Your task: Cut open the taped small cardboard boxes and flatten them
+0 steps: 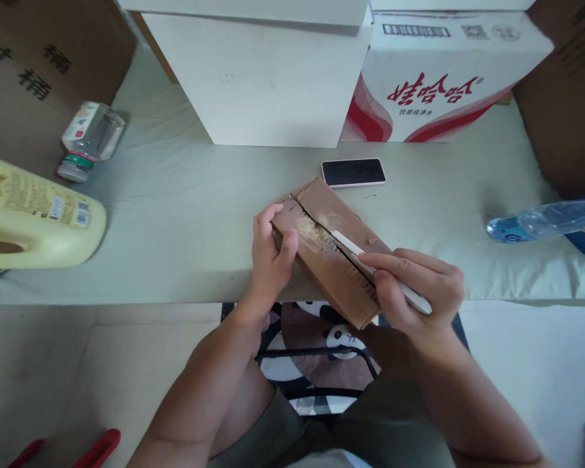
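A brown cardboard box (344,273) lies tilted across the front edge of the covered surface, with a dark split seam along its top and torn tape residue beside it. My left hand (275,250) grips the box's left end, thumb on the near side and fingers round the far corner. Closed round a slim white knife (348,246), my right hand (414,286) lies over the box's right end. The knife's tip rests at the seam; whether it is inside the gap I cannot tell. Just behind the box lies a phone (353,171), screen up.
White cartons (273,78) stand at the back, with a red-and-white water carton (424,84) alongside. On the left are a yellow jug (39,221) and a clear bottle (91,140). A water bottle (541,221) lies at right. Below is a panda-patterned mat (316,338).
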A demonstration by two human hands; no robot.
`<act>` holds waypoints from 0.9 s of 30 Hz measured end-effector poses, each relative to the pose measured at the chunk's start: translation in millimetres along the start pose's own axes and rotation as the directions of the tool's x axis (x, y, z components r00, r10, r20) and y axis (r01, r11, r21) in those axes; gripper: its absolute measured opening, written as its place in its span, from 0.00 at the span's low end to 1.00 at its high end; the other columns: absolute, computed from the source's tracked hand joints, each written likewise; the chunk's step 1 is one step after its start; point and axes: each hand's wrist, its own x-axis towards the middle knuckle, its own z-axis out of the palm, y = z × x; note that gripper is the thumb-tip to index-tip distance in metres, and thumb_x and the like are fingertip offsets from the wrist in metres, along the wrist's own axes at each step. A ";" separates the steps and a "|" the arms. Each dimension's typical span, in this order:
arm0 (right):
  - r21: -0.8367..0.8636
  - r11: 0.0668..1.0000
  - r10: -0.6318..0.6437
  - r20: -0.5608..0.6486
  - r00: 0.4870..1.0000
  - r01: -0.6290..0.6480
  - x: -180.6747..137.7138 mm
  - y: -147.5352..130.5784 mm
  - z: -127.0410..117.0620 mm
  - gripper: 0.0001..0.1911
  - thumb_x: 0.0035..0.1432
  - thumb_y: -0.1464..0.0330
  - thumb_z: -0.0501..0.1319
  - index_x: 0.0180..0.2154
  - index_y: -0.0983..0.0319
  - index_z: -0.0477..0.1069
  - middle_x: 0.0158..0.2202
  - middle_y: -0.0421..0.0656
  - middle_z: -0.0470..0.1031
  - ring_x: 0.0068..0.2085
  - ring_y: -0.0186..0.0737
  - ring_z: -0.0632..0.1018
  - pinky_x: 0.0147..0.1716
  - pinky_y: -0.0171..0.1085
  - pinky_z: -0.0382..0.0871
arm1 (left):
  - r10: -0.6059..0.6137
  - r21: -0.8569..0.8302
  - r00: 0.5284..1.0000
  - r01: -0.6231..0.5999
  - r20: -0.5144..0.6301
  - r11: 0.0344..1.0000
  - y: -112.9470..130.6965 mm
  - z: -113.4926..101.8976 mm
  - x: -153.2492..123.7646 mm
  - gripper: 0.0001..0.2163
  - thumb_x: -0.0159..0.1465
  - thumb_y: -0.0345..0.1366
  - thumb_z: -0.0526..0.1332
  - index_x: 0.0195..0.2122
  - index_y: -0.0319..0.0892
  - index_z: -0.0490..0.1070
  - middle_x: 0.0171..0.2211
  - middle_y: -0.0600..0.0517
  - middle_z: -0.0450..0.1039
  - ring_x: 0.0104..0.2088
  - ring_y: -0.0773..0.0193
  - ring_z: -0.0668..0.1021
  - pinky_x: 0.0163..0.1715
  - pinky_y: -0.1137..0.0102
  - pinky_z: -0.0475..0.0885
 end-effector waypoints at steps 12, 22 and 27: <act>0.031 0.996 0.084 0.037 0.996 -0.085 7.8 -2.0 1.0 0.13 0.63 0.77 0.59 0.39 0.61 0.83 0.30 0.41 0.83 0.24 0.30 0.77 0.21 0.31 0.68 | 0.006 0.019 1.000 -0.006 0.004 1.000 -1.9 0.8 -0.8 0.26 0.72 0.58 0.55 0.62 0.48 0.62 0.58 0.43 0.71 0.60 0.50 0.74 0.62 0.51 0.69; 0.040 0.994 0.101 -0.020 0.995 -0.100 5.8 -1.2 0.0 0.14 0.63 0.77 0.58 0.37 0.60 0.83 0.25 0.39 0.79 0.21 0.29 0.73 0.20 0.32 0.65 | -0.006 0.008 1.000 0.005 0.005 1.000 -1.0 -0.4 -0.9 0.26 0.71 0.58 0.55 0.62 0.48 0.63 0.57 0.42 0.71 0.59 0.49 0.75 0.61 0.51 0.70; 0.049 0.991 0.124 -0.025 0.992 -0.122 2.1 0.2 -1.1 0.14 0.63 0.77 0.59 0.37 0.61 0.83 0.24 0.37 0.78 0.21 0.28 0.72 0.21 0.32 0.64 | 0.021 0.015 1.000 -0.021 0.000 1.000 -1.9 0.5 -0.6 0.26 0.71 0.58 0.55 0.62 0.47 0.63 0.57 0.43 0.71 0.59 0.50 0.75 0.60 0.53 0.70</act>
